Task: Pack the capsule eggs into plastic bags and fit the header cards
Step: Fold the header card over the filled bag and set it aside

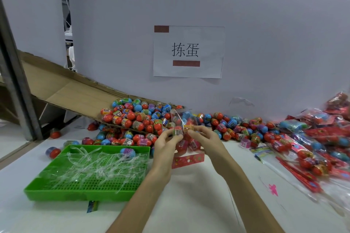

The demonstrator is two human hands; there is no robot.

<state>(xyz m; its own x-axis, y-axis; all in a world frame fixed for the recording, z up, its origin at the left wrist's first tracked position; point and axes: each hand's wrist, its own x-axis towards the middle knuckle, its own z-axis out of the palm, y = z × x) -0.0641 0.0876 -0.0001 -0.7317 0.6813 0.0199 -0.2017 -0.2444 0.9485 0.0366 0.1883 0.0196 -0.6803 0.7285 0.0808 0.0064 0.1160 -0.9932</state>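
Capsule egg, pinched sideways in my right hand, touches the plastic bag. My left hand pinches the bag upright.

Green tray on white table, left of centre, holds tangle of clear plastic strips. Cardboard sheet slopes down from left against grey wall. Paper sign, two characters, on wall. Metal post far left. Pink mark on table, right.
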